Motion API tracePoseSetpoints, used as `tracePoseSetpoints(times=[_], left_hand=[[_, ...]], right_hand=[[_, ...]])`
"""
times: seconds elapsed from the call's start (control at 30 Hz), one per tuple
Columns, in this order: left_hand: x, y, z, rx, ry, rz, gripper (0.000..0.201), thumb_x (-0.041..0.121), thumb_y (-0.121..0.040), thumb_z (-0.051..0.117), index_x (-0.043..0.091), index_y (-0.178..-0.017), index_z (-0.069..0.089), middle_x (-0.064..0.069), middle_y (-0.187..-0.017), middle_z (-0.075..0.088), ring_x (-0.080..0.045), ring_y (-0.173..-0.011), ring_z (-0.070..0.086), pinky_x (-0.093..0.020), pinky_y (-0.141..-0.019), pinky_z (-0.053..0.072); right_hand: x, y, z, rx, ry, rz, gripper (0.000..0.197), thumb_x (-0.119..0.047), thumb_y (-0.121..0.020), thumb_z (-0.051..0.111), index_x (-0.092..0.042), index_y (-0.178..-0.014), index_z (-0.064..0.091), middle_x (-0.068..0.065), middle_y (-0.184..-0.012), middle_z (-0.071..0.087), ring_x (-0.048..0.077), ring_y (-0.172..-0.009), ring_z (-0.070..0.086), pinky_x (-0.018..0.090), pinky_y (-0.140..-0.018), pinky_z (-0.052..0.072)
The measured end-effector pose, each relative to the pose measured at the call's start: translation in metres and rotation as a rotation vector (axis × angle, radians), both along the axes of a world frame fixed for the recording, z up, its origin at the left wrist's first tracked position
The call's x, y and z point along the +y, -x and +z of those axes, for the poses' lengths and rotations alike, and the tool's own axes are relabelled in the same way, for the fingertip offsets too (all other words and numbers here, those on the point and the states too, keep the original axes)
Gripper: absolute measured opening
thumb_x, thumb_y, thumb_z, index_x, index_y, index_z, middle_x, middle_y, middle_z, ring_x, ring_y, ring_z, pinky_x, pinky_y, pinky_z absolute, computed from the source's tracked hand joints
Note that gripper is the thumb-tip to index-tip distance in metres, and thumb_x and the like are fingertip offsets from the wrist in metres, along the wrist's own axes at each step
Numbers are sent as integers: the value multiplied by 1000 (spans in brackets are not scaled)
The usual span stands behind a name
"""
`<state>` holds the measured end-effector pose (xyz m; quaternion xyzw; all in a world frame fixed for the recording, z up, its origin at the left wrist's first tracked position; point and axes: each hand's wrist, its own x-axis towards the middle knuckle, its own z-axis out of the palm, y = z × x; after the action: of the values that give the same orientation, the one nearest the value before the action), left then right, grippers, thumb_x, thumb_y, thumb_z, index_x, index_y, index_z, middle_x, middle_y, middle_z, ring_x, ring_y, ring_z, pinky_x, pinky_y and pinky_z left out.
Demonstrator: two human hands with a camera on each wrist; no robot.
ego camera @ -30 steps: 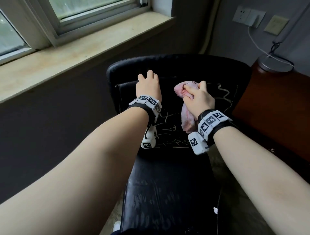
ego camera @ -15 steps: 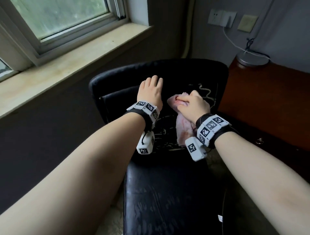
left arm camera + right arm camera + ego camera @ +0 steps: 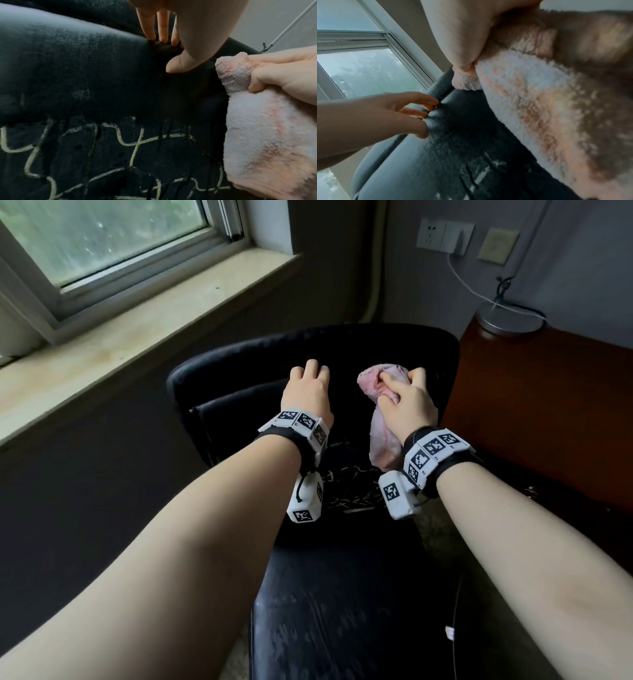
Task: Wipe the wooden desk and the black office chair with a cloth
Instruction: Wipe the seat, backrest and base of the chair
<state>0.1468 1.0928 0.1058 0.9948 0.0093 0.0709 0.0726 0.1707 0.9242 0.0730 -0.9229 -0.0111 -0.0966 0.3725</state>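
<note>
The black office chair faces me, its backrest marked with pale scribbles. My left hand rests on the upper backrest. Its straight fingers touch the seam behind the top cushion, and the thumb presses the front. To its right, my right hand grips a bunched pink cloth against the backrest near its top right, with the rest of the cloth hanging below the fist. The wooden desk stands just right of the chair.
A stone window sill and a window run along the left wall behind the chair. A round metal lamp base with a white cable sits at the desk's far corner. Wall sockets are above it.
My right hand rubbed the cloth down the backrest and has come back up near its top. My left hand stays on the upper backrest.
</note>
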Motion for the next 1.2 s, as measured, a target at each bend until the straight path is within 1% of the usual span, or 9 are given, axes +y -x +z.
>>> tracePoseSetpoints(times=[0.17,0.3,0.4,0.5,0.67,0.83,1.0,1.1,1.2], left_hand=[[1,0,-3,2,-5,-11,65,6,-78,59,9,-138,34,-6,-138,32,-28,-120,34,-32,-86,42],[-2,0,-3,26,-57,-11,74,13,-77,64,8,-142,29,-8,-140,30,-30,-123,35,-37,-104,35],[-3,1,-4,56,-85,-2,79,17,-77,66,9,-144,26,-8,-142,27,-30,-127,32,-42,-111,28],[-4,3,-2,64,-112,4,80,18,-76,66,9,-144,25,-9,-143,26,-30,-128,32,-44,-111,26],[-17,9,1,65,-85,59,73,22,-77,65,6,-140,30,-11,-139,29,-31,-127,32,-45,-112,24],[-45,3,7,-4,-54,-77,68,21,-76,59,9,-138,33,-9,-136,35,-28,-123,37,-35,-106,28],[-56,-12,7,74,-55,-151,70,18,-74,62,13,-139,37,-4,-139,32,-26,-126,33,-33,-106,27],[-51,-15,2,60,-51,-157,75,17,-75,64,13,-143,33,-2,-141,29,-25,-128,30,-33,-108,28],[-47,-17,1,72,-30,-175,77,16,-74,64,14,-144,31,0,-143,27,-24,-128,28,-32,-99,37]], right_hand=[[-3,2,-10,22,80,6,39,-21,-85,56,-36,-121,62,-2,-116,40,21,-96,55,24,-73,37],[-5,8,-24,69,128,-13,39,-21,-84,54,-32,-121,62,-4,-117,44,21,-95,57,25,-70,34],[-8,17,-38,162,118,-50,34,-27,-83,52,-30,-117,59,-7,-114,49,24,-95,59,25,-68,36],[-13,27,-44,220,250,68,35,-24,-88,50,-35,-118,62,2,-121,43,25,-104,54,31,-81,44],[-24,35,-27,308,384,131,30,-36,-95,42,-39,-117,62,2,-109,41,24,-97,55,28,-75,39],[-38,33,-4,135,198,-3,34,-28,-90,51,-38,-119,63,4,-113,46,26,-97,57,25,-74,36],[-52,8,11,-41,3,-89,42,-16,-89,51,-31,-128,58,4,-123,40,20,-83,51,25,-74,41],[-59,-8,8,-80,-45,-58,44,-10,-89,52,-25,-130,57,6,-127,38,25,-94,56,29,-85,47],[-60,-16,1,-66,-12,-38,41,-11,-90,53,-24,-129,58,5,-129,39,27,-99,55,27,-87,44]])
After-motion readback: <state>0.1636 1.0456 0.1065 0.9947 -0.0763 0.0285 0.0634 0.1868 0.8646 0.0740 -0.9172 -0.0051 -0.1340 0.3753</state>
